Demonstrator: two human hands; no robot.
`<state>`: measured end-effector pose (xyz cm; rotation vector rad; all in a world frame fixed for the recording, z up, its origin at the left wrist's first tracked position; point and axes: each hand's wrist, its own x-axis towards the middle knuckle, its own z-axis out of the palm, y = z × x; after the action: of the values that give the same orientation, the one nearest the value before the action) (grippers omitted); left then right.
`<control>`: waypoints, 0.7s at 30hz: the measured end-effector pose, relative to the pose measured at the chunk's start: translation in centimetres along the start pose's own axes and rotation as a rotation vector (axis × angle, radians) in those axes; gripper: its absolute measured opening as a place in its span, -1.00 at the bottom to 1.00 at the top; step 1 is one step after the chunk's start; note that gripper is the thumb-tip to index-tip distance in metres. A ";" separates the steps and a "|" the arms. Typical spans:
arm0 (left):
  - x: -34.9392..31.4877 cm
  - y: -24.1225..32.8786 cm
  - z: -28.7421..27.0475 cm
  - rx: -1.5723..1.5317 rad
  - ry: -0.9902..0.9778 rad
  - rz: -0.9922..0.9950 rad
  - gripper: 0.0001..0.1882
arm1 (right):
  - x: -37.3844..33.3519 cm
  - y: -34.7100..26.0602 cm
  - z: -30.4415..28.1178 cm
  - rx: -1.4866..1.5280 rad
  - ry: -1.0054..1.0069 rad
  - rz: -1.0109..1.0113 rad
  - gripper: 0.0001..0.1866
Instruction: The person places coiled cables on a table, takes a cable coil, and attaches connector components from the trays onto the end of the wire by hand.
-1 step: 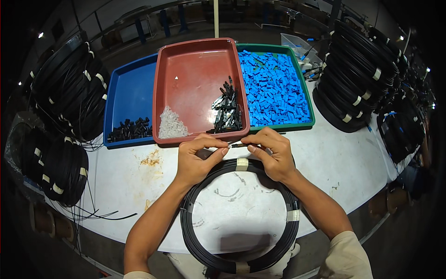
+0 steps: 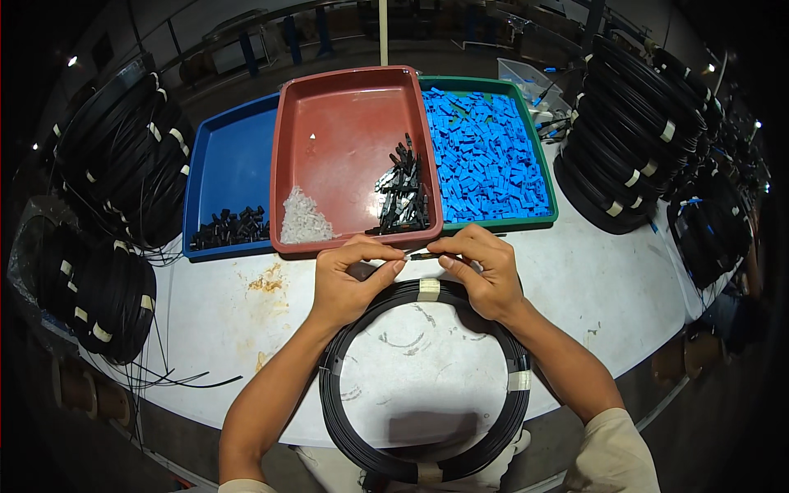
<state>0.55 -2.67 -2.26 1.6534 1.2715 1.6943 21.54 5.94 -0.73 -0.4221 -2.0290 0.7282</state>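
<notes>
Just in front of the red tray, my two hands meet at a thin black cable connector. My right hand pinches it between thumb and fingers, and a dark cable end sticks out past the knuckles. At the connector's left tip, my left hand closes thumb and forefinger on a small whitish piece; its exact shape is too small to tell. Below both hands lies a coil of black cable, bound with pale tape, partly over the table's near edge.
Small clear-white pieces and black connector parts lie in the red tray. A blue tray holds black pieces; a green tray holds many blue ones. Stacked cable coils flank the white table at left and right.
</notes>
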 end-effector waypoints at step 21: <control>-0.3 -0.1 -0.2 -0.037 -0.017 -0.024 -0.80 | 0.0 -0.1 0.3 -0.049 -0.023 -0.011 -0.69</control>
<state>0.44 -2.95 -2.52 1.6223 1.2397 1.6758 21.27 5.77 -0.74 -0.4315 -2.0727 0.6809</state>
